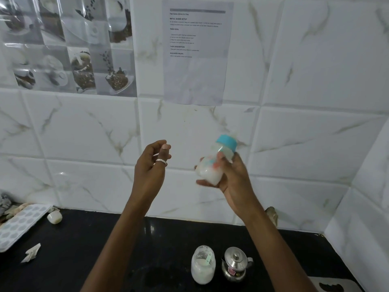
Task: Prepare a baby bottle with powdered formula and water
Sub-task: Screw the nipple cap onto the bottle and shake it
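Baby bottle (212,165), where's it at?
– In the air over the counter (84,249), nr its back edge, tilted, teal cap (227,142) on. Right hand (233,178) wraps its lower body, thumb across the front. Milky liquid inside; pic's blurred there.
Left hand (150,165)?
– Raised beside it, apart, fingers loosely curled, holds nothing.
How'll it handle?
– Prob light, stiff plastic, smooth, so slippery if wet. Grip round the body, fingers & thumb opposite, below the cap; a loose cap could leak. Powder jar (203,264) & steel pot (235,263) sit nr the front edge.
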`<action>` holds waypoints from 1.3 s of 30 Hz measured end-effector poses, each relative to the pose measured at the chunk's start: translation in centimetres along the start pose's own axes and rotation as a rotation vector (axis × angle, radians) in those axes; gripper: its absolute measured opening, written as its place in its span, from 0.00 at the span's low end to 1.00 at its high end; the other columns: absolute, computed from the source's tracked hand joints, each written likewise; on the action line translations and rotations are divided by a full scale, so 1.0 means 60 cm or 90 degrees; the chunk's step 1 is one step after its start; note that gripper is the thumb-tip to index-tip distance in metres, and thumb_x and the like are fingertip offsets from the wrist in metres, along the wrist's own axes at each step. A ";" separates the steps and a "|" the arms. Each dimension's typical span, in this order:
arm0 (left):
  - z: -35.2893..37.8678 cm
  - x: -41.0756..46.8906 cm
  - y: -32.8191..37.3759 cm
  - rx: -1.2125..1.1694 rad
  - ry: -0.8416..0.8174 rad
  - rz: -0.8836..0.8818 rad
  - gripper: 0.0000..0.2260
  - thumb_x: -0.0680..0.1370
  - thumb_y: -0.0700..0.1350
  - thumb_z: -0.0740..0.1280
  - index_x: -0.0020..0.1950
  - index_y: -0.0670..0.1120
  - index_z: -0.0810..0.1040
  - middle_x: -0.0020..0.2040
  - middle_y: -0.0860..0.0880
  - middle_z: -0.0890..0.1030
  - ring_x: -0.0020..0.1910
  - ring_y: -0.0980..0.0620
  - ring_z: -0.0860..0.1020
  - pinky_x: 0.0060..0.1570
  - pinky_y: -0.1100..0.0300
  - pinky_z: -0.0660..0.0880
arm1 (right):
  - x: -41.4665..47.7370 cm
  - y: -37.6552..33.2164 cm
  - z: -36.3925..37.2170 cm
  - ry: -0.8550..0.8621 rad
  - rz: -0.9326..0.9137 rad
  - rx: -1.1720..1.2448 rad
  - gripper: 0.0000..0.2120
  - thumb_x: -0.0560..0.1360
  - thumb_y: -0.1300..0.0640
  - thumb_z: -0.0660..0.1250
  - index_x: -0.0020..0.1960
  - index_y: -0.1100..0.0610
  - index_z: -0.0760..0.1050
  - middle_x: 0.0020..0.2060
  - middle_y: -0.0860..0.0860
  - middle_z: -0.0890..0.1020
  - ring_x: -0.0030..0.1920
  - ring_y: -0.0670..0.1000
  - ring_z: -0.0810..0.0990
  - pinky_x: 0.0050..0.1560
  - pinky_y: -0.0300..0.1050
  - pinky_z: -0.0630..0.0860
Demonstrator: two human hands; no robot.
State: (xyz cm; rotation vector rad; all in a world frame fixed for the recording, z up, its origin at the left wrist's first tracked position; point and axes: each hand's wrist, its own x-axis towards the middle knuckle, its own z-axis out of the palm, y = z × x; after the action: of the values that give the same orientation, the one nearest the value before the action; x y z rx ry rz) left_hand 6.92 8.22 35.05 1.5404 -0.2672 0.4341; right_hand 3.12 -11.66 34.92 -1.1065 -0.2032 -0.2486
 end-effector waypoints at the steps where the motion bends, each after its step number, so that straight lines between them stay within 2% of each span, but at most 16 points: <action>1: -0.001 0.000 0.000 -0.002 0.001 0.000 0.09 0.83 0.58 0.63 0.62 0.60 0.78 0.56 0.59 0.84 0.56 0.60 0.83 0.63 0.47 0.79 | 0.005 -0.009 -0.002 0.032 -0.028 0.068 0.36 0.73 0.42 0.75 0.72 0.59 0.67 0.64 0.66 0.77 0.61 0.68 0.82 0.44 0.58 0.84; 4: -0.006 0.001 0.000 -0.003 0.003 -0.002 0.09 0.84 0.57 0.63 0.61 0.60 0.78 0.56 0.59 0.84 0.56 0.59 0.83 0.63 0.47 0.79 | 0.018 -0.020 -0.004 0.117 -0.083 0.148 0.26 0.80 0.46 0.67 0.71 0.59 0.67 0.61 0.63 0.79 0.58 0.65 0.84 0.44 0.55 0.84; 8: -0.003 0.003 0.001 0.007 0.004 0.001 0.11 0.83 0.58 0.63 0.64 0.58 0.78 0.57 0.58 0.84 0.55 0.60 0.83 0.63 0.47 0.79 | -0.006 0.008 0.007 -0.020 0.023 -0.065 0.32 0.73 0.43 0.73 0.71 0.55 0.68 0.65 0.65 0.77 0.62 0.67 0.82 0.46 0.60 0.84; 9: -0.003 0.002 0.001 0.009 0.004 0.003 0.11 0.84 0.57 0.63 0.64 0.58 0.78 0.57 0.58 0.84 0.55 0.60 0.83 0.62 0.47 0.80 | -0.008 0.005 0.006 -0.031 0.025 -0.070 0.34 0.72 0.43 0.74 0.71 0.55 0.68 0.65 0.66 0.77 0.62 0.67 0.82 0.46 0.61 0.84; 12: -0.008 0.000 0.000 0.004 0.005 0.002 0.09 0.83 0.57 0.63 0.62 0.60 0.78 0.56 0.59 0.84 0.55 0.60 0.83 0.62 0.47 0.79 | 0.004 -0.020 0.003 0.071 -0.040 0.099 0.27 0.78 0.46 0.70 0.71 0.59 0.68 0.63 0.65 0.78 0.58 0.66 0.84 0.42 0.56 0.85; 14: -0.012 0.000 0.000 0.004 0.007 -0.002 0.10 0.83 0.58 0.63 0.62 0.60 0.78 0.56 0.59 0.84 0.56 0.60 0.83 0.63 0.47 0.79 | 0.012 -0.025 0.003 0.130 -0.072 0.127 0.21 0.82 0.49 0.65 0.70 0.59 0.69 0.63 0.64 0.79 0.59 0.65 0.84 0.42 0.54 0.85; 19: -0.008 -0.002 0.002 0.011 0.006 -0.005 0.12 0.83 0.59 0.63 0.63 0.58 0.78 0.57 0.59 0.84 0.56 0.60 0.83 0.63 0.47 0.79 | -0.015 0.007 0.012 -0.027 0.049 -0.095 0.33 0.71 0.43 0.74 0.70 0.55 0.68 0.65 0.66 0.77 0.62 0.68 0.81 0.46 0.61 0.85; 21: -0.010 -0.004 0.002 0.008 0.006 -0.005 0.12 0.83 0.59 0.63 0.63 0.58 0.78 0.56 0.59 0.84 0.55 0.60 0.83 0.63 0.47 0.79 | -0.009 -0.003 0.005 0.006 0.004 0.015 0.31 0.73 0.45 0.73 0.71 0.57 0.69 0.63 0.64 0.79 0.60 0.68 0.82 0.44 0.60 0.85; 24: -0.018 -0.004 0.003 0.004 0.012 -0.009 0.12 0.83 0.59 0.63 0.63 0.58 0.79 0.56 0.60 0.84 0.55 0.60 0.83 0.63 0.48 0.79 | 0.011 -0.014 -0.004 0.121 -0.069 0.172 0.22 0.82 0.48 0.66 0.70 0.59 0.69 0.63 0.64 0.79 0.57 0.64 0.85 0.43 0.54 0.84; 26: -0.019 -0.004 0.004 0.004 0.013 -0.009 0.12 0.83 0.59 0.63 0.63 0.58 0.78 0.56 0.59 0.84 0.55 0.60 0.83 0.63 0.47 0.79 | 0.006 -0.002 0.002 0.103 -0.044 0.109 0.24 0.80 0.48 0.67 0.69 0.60 0.68 0.63 0.65 0.78 0.60 0.67 0.83 0.43 0.56 0.84; 29: -0.015 -0.005 0.006 0.011 0.010 -0.007 0.18 0.80 0.63 0.62 0.65 0.56 0.78 0.57 0.59 0.83 0.56 0.59 0.83 0.63 0.47 0.79 | -0.009 0.021 0.002 -0.036 0.062 -0.092 0.35 0.71 0.42 0.75 0.70 0.57 0.68 0.64 0.66 0.77 0.63 0.70 0.80 0.47 0.62 0.84; 30: -0.014 -0.005 0.006 0.013 0.009 -0.006 0.18 0.80 0.63 0.63 0.65 0.56 0.78 0.57 0.59 0.83 0.56 0.60 0.83 0.63 0.47 0.79 | -0.009 0.019 -0.001 -0.048 0.059 -0.091 0.35 0.71 0.43 0.75 0.71 0.56 0.68 0.63 0.65 0.78 0.62 0.69 0.80 0.47 0.63 0.83; 33: -0.018 -0.006 0.003 0.008 0.008 -0.008 0.13 0.82 0.60 0.63 0.64 0.57 0.78 0.56 0.60 0.84 0.56 0.60 0.83 0.63 0.47 0.79 | 0.005 -0.003 -0.002 0.050 -0.029 0.128 0.25 0.80 0.47 0.69 0.71 0.59 0.69 0.60 0.63 0.81 0.58 0.66 0.84 0.43 0.57 0.84; 35: -0.020 -0.006 0.002 0.007 0.013 -0.013 0.13 0.83 0.59 0.63 0.64 0.57 0.78 0.56 0.60 0.84 0.56 0.60 0.83 0.63 0.47 0.79 | 0.014 -0.006 0.001 0.119 -0.068 0.187 0.22 0.82 0.47 0.66 0.70 0.59 0.70 0.61 0.62 0.80 0.58 0.64 0.84 0.43 0.54 0.84; 37: -0.019 -0.005 0.002 0.005 0.013 -0.014 0.14 0.82 0.60 0.63 0.64 0.57 0.78 0.56 0.60 0.84 0.56 0.60 0.83 0.63 0.47 0.79 | 0.004 0.005 0.011 0.089 -0.027 0.115 0.29 0.78 0.45 0.70 0.71 0.60 0.68 0.64 0.66 0.78 0.61 0.67 0.82 0.44 0.56 0.85; 39: -0.017 -0.005 0.003 0.010 0.012 -0.010 0.18 0.80 0.63 0.63 0.65 0.56 0.78 0.56 0.60 0.84 0.56 0.59 0.83 0.63 0.47 0.79 | -0.007 0.017 0.013 -0.007 0.047 -0.016 0.38 0.71 0.41 0.76 0.72 0.59 0.67 0.65 0.68 0.76 0.62 0.69 0.81 0.45 0.60 0.84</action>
State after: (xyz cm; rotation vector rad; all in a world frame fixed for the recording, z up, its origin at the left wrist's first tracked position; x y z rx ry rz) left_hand 6.45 9.21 35.04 1.5516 -0.2374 0.4386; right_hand 3.01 -10.46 34.28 -1.1387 -0.1688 -0.1801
